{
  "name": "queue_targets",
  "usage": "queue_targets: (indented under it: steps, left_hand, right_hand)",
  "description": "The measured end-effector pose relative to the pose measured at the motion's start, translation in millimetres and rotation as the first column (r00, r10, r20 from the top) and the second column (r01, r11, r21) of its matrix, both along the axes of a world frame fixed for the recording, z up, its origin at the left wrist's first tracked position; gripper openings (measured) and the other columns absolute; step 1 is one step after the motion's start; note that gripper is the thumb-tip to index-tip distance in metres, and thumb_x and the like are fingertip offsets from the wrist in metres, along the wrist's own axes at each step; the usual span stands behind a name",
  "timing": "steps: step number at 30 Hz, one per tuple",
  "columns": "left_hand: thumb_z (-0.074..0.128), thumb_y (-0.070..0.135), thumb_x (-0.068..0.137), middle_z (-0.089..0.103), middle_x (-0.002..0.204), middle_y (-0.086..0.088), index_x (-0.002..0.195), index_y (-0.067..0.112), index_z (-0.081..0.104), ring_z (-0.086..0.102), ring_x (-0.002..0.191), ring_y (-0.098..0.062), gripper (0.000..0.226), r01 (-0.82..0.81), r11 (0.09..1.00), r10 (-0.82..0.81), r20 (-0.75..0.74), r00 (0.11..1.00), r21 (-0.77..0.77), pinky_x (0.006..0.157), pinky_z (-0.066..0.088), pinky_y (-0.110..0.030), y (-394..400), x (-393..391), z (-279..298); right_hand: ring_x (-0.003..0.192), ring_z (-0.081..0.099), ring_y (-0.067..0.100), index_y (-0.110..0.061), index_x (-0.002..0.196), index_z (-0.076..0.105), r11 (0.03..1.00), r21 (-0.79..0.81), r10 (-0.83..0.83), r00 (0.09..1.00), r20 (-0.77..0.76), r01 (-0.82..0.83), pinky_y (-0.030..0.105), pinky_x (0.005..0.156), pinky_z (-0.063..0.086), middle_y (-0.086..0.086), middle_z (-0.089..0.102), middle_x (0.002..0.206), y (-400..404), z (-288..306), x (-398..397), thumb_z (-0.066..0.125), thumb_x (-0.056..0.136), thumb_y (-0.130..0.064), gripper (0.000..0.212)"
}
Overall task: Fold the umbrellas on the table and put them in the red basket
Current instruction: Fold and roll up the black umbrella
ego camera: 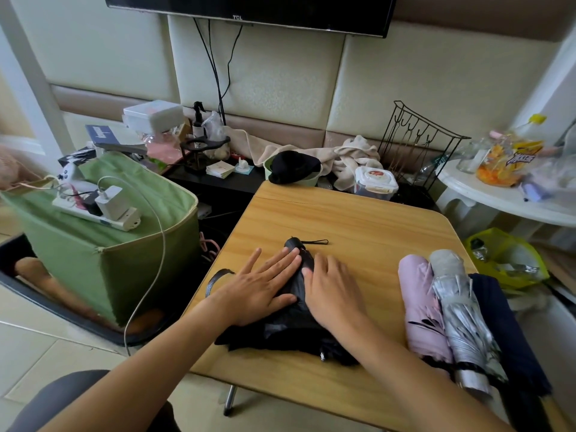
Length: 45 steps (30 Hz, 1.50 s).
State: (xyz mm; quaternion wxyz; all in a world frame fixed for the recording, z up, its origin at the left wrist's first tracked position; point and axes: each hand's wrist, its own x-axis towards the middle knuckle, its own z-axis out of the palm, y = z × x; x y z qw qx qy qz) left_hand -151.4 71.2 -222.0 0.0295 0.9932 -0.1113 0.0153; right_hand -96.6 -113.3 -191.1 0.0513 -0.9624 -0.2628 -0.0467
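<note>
Pressing down with both palms, the person flattens a black umbrella that lies near the middle of the wooden table. The left hand rests on it with fingers straight and slightly spread, and the right hand lies just beside it, fingers straight and close together; neither hand curls round anything. The umbrella's capped end points away from the person, with a thin wrist loop trailing from it on the tabletop, and a dark closing strap hangs off the table's left edge.

Its canopy looks like thin, limp fabric that slides and bunches easily, while the ribs beneath should be stiff and springy, so loose pleats will likely pop up once pressure lifts. A sound hold would be round the bundled body with one hand while the other draws the strap around it.

On the table's right side lie a pink umbrella, a silver umbrella touching it, and a dark navy one partly beneath them; their fabric looks loose and not strapped. All seem light enough for one hand. No red basket shows in view; a green fabric bin stands to the left of the table.
</note>
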Motion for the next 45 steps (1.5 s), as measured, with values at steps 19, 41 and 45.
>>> queue_targets:
  steps: [19, 41, 45]
  left_hand:
    - [0.031, 0.093, 0.078, 0.034, 0.143, -0.004, 0.15, 0.017, 0.03, 0.032, 0.138, -0.025, 0.105, -0.388, 0.898, 0.361, -0.157, 0.919, -0.209, 0.112, 0.032, -0.037, -20, -3, 24]
    - [0.063, 0.037, 0.101, 0.058, 0.139, 0.007, 0.147, 0.033, 0.05, 0.051, 0.131, -0.017, 0.048, -0.031, 0.976, 0.023, -0.043, 0.999, -0.214, 0.106, 0.035, -0.036, -10, 35, 51]
    - [0.067, 0.028, 0.099, 0.06, 0.132, 0.01, 0.135, 0.036, 0.057, 0.055, 0.124, -0.016, 0.039, -0.038, 0.974, 0.028, -0.046, 0.999, -0.225, 0.102, 0.042, -0.038, -5, 44, 47]
  right_hand:
    - [0.083, 0.055, 0.023, -0.013, 0.121, 0.052, 0.986, -0.031, -0.157, 0.833, -0.531, 0.166, 0.032, 0.063, 0.042, 0.0, 0.051, 0.093, 15, 48, 27, 0.07, 0.087, -0.039, 0.046]
    - [0.113, 0.052, 0.023, -0.029, 0.14, 0.044, 0.926, -0.071, 0.316, 0.862, -0.396, -0.372, 0.048, 0.093, 0.051, -0.001, 0.046, 0.12, -20, 28, 70, 0.062, 0.092, -0.058, 0.059]
    - [0.107, 0.053, 0.021, -0.025, 0.132, 0.049, 0.93, -0.083, 0.285, 0.846, -0.45, -0.358, 0.045, 0.093, 0.05, -0.002, 0.049, 0.115, -29, 35, 74, 0.065, 0.092, -0.058, 0.054]
